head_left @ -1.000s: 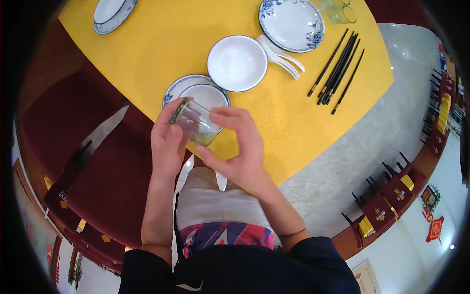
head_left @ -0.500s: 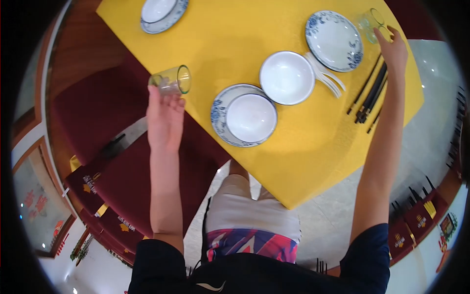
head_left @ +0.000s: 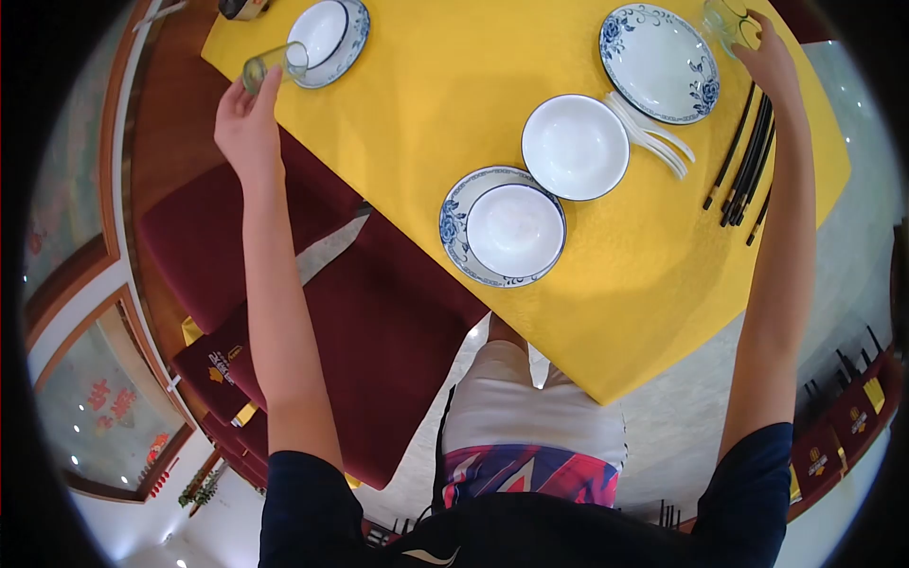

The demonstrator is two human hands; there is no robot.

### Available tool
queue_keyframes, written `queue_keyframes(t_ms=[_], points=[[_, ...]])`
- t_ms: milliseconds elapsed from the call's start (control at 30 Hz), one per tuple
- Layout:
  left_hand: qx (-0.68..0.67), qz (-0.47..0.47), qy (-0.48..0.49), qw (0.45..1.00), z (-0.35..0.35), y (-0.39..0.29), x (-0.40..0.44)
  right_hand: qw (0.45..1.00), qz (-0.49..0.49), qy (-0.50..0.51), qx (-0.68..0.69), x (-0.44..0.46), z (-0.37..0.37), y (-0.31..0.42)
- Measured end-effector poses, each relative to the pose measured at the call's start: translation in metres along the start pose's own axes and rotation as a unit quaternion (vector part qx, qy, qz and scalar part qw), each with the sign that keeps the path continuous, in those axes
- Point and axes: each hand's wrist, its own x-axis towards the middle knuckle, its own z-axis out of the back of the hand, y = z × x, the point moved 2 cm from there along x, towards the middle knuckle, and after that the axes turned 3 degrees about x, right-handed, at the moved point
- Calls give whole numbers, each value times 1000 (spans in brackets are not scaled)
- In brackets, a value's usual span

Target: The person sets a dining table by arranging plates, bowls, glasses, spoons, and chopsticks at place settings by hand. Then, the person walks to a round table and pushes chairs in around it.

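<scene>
My left hand (head_left: 248,128) grips a clear drinking glass (head_left: 276,66), held tilted on its side near the table's left edge, just short of a small white bowl (head_left: 317,31) on a blue-patterned plate (head_left: 354,55). At the far right, my right hand (head_left: 769,64) has its fingers closed round the rim of greenish clear glassware (head_left: 727,26); whether this is one glass or two is hard to make out. Beside that hand lie a blue-flowered plate (head_left: 658,64) and several black chopsticks (head_left: 741,161).
A yellow cloth covers the table (head_left: 625,293). White spoons (head_left: 653,137) lie next to a large white bowl (head_left: 575,147). Nearer me, another bowl (head_left: 514,232) sits on a patterned plate (head_left: 455,232). Dark red chairs (head_left: 369,312) stand along the left edge.
My left hand has carried its glass forward and left, towards the far bowl and plate. My right hand stays at the glassware on the right. The whole view has shifted slightly.
</scene>
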Motion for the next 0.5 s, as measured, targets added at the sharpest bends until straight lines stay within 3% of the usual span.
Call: queue_keyframes(t_ms=[67, 133, 233, 333, 400, 467, 500], points=[[67, -54, -1, 996, -12, 3, 23, 999, -34, 8, 11, -15, 27, 49], [74, -7, 40, 996, -24, 11, 37, 997, -65, 18, 23, -19, 39, 62], [96, 11, 53, 994, -33, 18, 50, 999, -20, 8, 28, -19, 44, 60], [127, 27, 43, 991, -38, 22, 59, 994, -38, -44, 89, -40, 67, 71], [165, 16, 46, 985, -38, 33, 72, 975, -51, -92, 194, -61, 92, 87], [204, 10, 49, 978, -37, 42, 78, 949, -140, -34, 281, -87, 92, 67], [204, 17, 57, 977, -39, 43, 79, 891, -163, -36, 421, -104, 93, 80]])
